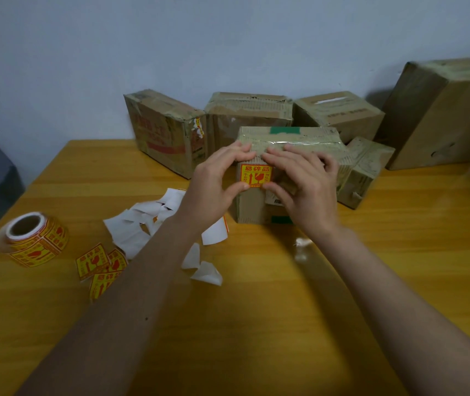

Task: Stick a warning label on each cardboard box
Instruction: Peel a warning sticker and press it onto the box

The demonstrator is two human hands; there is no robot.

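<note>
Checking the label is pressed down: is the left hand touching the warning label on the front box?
Touching. The head view shows the left hand with its thumb tip on the lower left edge of the warning label.

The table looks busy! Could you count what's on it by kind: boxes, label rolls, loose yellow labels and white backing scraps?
Cardboard boxes: 6, one under both hands, with a yellow label on its front
Label rolls: 1
Loose yellow labels: about 3, overlapping
White backing scraps: a pile; blurred, roughly 6
Total: about 16
</note>
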